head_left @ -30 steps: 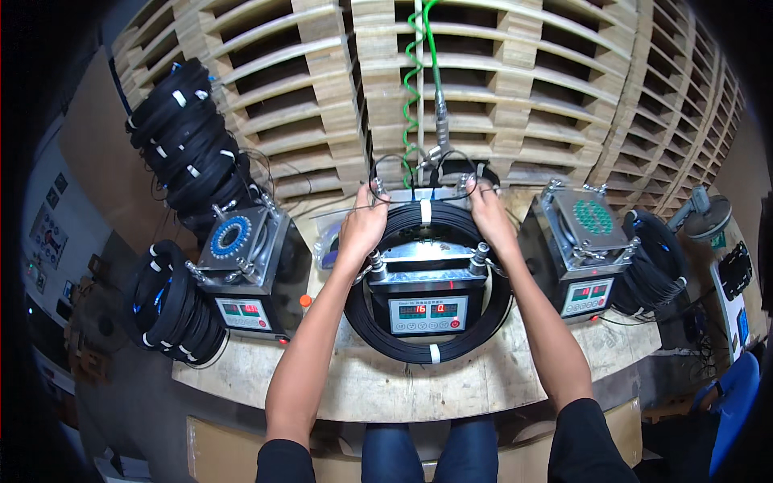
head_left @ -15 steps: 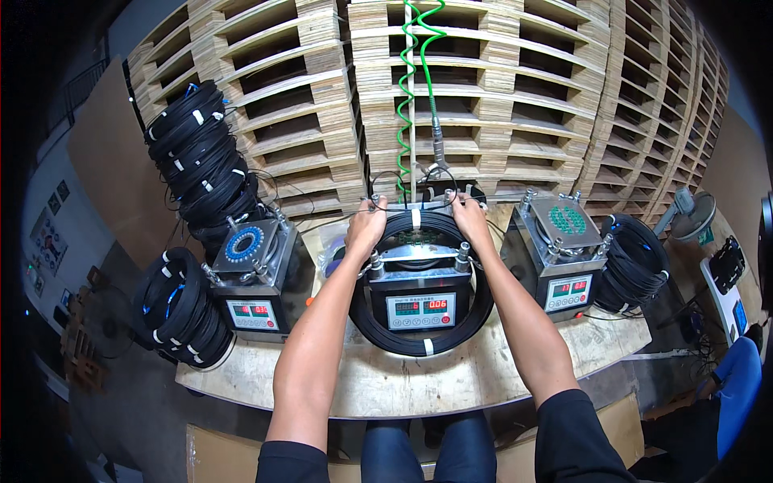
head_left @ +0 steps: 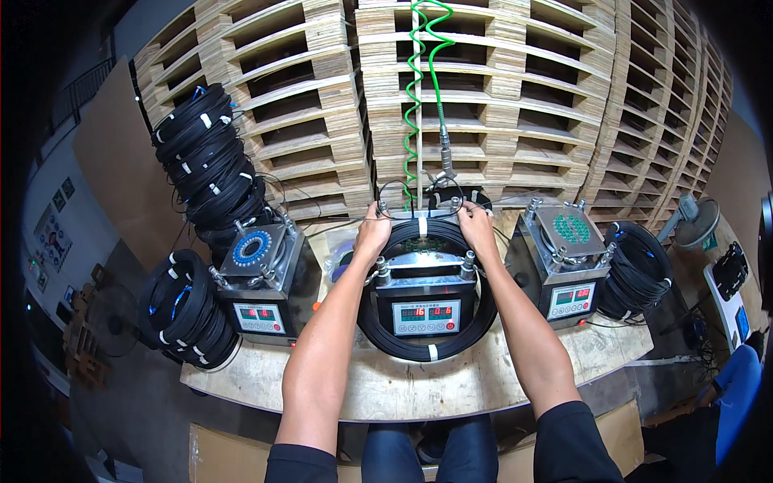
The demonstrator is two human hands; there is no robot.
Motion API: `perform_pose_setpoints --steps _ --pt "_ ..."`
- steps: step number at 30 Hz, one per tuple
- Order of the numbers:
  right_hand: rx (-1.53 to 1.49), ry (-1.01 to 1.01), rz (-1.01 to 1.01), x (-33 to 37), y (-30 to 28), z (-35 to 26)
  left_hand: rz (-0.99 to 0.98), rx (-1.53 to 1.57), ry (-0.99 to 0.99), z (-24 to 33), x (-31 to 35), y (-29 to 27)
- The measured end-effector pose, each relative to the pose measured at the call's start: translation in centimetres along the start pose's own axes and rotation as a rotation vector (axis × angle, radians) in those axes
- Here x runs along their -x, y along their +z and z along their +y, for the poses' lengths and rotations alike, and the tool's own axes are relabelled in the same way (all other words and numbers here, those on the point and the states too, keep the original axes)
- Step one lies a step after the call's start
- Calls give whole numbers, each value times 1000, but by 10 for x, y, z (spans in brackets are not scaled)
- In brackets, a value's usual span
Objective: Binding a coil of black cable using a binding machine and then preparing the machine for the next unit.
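Head view: nearest, a wooden bench top [head_left: 403, 386]. Just beyond, a black cable coil [head_left: 407, 351], slung around the middle machine [head_left: 423, 291], near edge hanging below a lit control panel [head_left: 427, 316], perhaps to keep loose cable gathered at one unit. To either side, the left machine [head_left: 258, 295] and the right machine [head_left: 564, 278], near the coil but apart. Farther, left hand [head_left: 373, 233] at the far-left post [head_left: 384, 208], right hand [head_left: 477, 229] at the far-right post [head_left: 456, 204], likely spread for balance; fingers curled, but cannot tell whether grasping or only pressing. Farthest, stacked pallets [head_left: 380, 105] behind a hanging green hose [head_left: 437, 87].
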State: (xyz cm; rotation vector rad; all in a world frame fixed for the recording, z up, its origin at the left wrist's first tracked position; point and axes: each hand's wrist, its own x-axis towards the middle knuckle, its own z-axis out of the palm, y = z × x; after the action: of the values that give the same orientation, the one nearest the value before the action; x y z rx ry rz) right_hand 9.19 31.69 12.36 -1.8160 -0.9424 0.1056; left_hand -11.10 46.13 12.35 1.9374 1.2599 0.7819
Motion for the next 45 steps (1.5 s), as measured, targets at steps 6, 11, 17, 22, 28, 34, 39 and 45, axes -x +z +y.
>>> perform_pose_setpoints --steps 6,11,17,22,28,34,39,45 --pt "38 55 -48 -7 -15 10 -92 9 -9 23 11 10" --pt "66 -27 -54 1 -8 -6 -58 -39 36 6 3 2" --pt "-5 23 -49 1 -13 -1 -15 8 58 23 17 3" --pt "76 15 -22 7 -9 -10 34 60 107 15 13 -1" --pt "25 -18 -14 1 -9 0 67 73 64 33 30 -6" --pt "-27 -24 3 -6 -8 9 163 -34 9 38 35 -8" --pt "-32 -10 -8 3 -9 -3 85 -62 12 30 31 -10" --pt "31 -10 -48 -4 -14 7 -23 -17 65 22 19 1"
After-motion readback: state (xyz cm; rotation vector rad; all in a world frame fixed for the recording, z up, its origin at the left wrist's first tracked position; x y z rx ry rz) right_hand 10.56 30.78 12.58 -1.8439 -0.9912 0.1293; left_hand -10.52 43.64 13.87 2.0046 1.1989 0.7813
